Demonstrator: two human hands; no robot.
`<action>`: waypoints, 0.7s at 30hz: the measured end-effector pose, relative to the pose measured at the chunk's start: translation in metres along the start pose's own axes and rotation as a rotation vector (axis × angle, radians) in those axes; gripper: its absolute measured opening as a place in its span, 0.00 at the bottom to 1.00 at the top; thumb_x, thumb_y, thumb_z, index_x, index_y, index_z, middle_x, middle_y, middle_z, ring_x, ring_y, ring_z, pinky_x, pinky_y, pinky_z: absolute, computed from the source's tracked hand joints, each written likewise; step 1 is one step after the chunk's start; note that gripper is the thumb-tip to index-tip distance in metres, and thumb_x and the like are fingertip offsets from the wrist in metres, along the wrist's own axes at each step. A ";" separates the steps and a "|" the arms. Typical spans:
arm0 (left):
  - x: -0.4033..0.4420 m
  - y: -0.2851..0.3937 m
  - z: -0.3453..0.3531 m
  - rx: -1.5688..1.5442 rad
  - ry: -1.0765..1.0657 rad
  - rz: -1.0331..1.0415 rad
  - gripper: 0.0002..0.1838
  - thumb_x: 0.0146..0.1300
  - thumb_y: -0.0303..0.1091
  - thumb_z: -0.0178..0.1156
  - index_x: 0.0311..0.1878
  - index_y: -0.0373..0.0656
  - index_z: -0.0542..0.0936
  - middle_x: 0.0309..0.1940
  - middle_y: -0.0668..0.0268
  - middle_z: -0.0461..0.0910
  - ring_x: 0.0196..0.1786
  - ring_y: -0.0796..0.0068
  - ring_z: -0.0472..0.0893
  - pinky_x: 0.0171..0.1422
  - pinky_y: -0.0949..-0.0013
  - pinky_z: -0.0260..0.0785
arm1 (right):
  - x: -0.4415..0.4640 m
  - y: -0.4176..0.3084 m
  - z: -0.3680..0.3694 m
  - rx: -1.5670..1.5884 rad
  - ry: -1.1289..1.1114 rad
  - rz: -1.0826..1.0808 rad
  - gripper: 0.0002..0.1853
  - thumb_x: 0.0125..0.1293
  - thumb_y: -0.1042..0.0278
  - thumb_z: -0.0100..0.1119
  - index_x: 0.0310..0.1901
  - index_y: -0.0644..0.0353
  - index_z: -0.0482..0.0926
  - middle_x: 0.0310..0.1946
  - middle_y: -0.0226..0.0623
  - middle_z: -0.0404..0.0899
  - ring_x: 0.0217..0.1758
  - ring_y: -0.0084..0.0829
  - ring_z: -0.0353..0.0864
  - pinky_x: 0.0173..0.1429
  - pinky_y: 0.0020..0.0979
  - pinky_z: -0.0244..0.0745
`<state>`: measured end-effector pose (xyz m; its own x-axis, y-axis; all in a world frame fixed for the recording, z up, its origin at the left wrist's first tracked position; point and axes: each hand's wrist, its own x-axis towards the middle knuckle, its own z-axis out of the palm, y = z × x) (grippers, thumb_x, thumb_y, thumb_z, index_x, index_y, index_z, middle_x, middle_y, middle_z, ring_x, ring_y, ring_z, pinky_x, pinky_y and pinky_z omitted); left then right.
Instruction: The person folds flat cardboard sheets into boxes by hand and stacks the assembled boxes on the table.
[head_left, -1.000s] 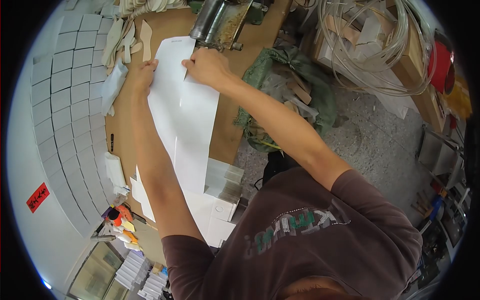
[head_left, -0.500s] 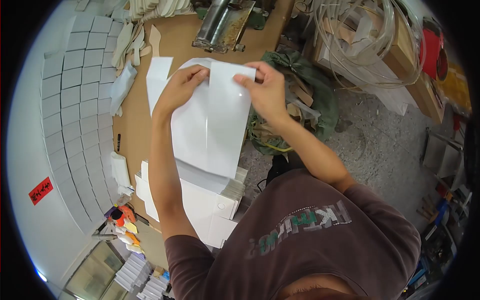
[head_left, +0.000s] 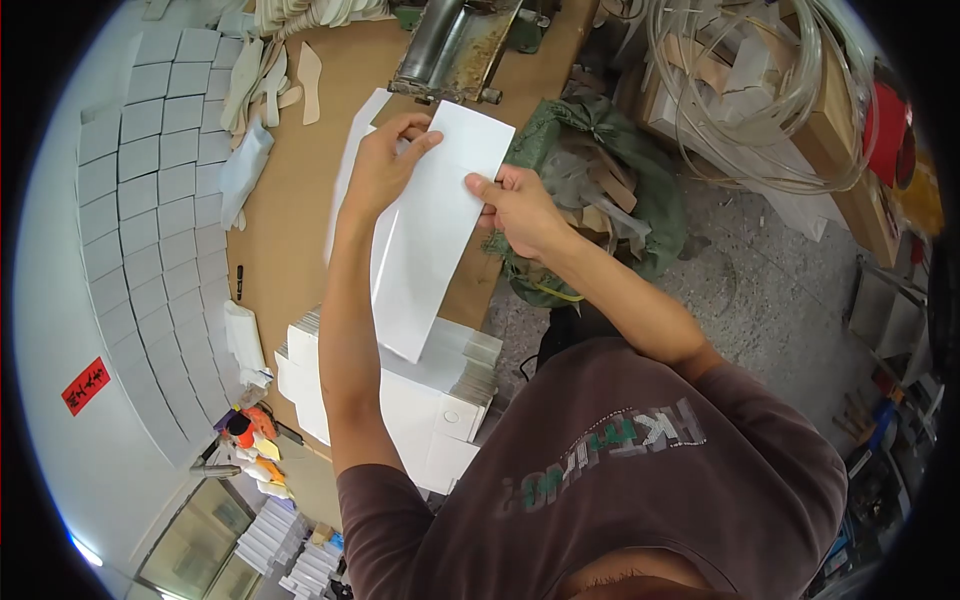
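Observation:
Both hands hold a glossy white cardboard box blank, folded into a long panel and tilted above the brown table. My left hand pinches its far left edge, with thumb and fingers closed. My right hand grips the right edge, thumb on top and fingers underneath. Part of the blank lies behind my left wrist, and its far corner is close to a metal roller machine. Below its near end sits a stack of flat white box blanks.
White boxes are piled along the left. Shoe-sole-shaped pieces and a black marker lie on the table. A green sack of scraps stands on the right, near coiled clear tubing.
The blank has gone from a wide, spread sheet to a narrower folded panel and has turned clockwise. My right hand has slid down its right edge; my left hand has shifted slightly right.

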<state>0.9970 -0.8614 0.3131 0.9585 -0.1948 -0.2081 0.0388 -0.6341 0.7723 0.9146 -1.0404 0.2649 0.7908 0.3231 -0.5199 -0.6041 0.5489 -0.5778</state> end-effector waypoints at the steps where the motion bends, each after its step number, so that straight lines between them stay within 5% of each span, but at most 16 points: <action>1: 0.005 -0.011 -0.004 0.074 0.003 0.107 0.18 0.63 0.44 0.70 0.44 0.36 0.84 0.31 0.64 0.82 0.37 0.73 0.77 0.45 0.69 0.69 | 0.004 0.004 0.001 0.054 0.013 -0.013 0.12 0.75 0.69 0.57 0.51 0.69 0.79 0.44 0.39 0.85 0.41 0.26 0.86 0.44 0.29 0.85; 3: 0.020 -0.037 -0.015 0.223 0.004 0.319 0.22 0.62 0.49 0.70 0.44 0.37 0.84 0.31 0.64 0.82 0.37 0.70 0.78 0.45 0.67 0.69 | 0.008 0.008 0.004 0.101 0.028 -0.019 0.12 0.76 0.68 0.56 0.52 0.69 0.78 0.44 0.39 0.85 0.40 0.26 0.86 0.45 0.28 0.86; 11: 0.049 -0.038 -0.014 0.184 -0.145 -0.106 0.34 0.53 0.64 0.72 0.35 0.36 0.81 0.27 0.60 0.81 0.34 0.68 0.80 0.40 0.66 0.73 | 0.041 -0.002 0.003 0.113 0.064 -0.035 0.13 0.76 0.68 0.55 0.53 0.69 0.77 0.45 0.39 0.83 0.42 0.26 0.85 0.44 0.28 0.85; 21: 0.082 -0.064 -0.068 0.213 -0.194 -0.273 0.37 0.49 0.69 0.71 0.34 0.36 0.82 0.29 0.60 0.82 0.30 0.72 0.80 0.36 0.67 0.73 | 0.085 -0.005 0.054 0.082 0.072 -0.102 0.12 0.75 0.69 0.54 0.49 0.70 0.80 0.40 0.41 0.84 0.37 0.29 0.84 0.40 0.29 0.82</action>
<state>1.0927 -0.7861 0.2874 0.8490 -0.1230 -0.5139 0.2054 -0.8193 0.5353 0.9899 -0.9738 0.2581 0.8366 0.2080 -0.5068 -0.5088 0.6378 -0.5782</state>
